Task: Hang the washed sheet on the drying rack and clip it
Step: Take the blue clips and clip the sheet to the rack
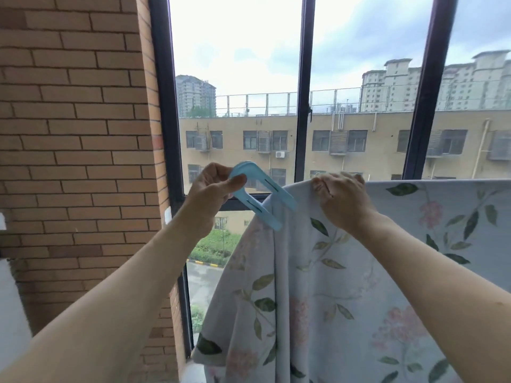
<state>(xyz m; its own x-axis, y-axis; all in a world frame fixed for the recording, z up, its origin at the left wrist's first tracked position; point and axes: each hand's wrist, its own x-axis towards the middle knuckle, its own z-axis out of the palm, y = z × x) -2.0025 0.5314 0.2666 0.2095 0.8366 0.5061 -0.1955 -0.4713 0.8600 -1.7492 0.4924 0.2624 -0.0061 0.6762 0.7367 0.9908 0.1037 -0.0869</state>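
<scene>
The floral cotton sheet (345,272) hung draped over a hidden rail before the window (304,106). The right hand (343,200) gripped its bunched top edge with curled fingers. Left of it, the left hand (210,194) pinched a smooth blue plastic U-shaped clip (260,192), its prongs touching the sheet's corner.

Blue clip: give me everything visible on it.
The blue clip is a large, light blue peg that looks like smooth plastic, with two long flat prongs joined at a curved top end, each with a narrow slot along it. It is tilted, closed end up-left, prongs pointing down-right. The left hand pinches the closed end between thumb and fingers. The prongs straddle the gathered left edge of the floral sheet, which the right hand grips at the top. Whether it is fully seated cannot be told.
</scene>
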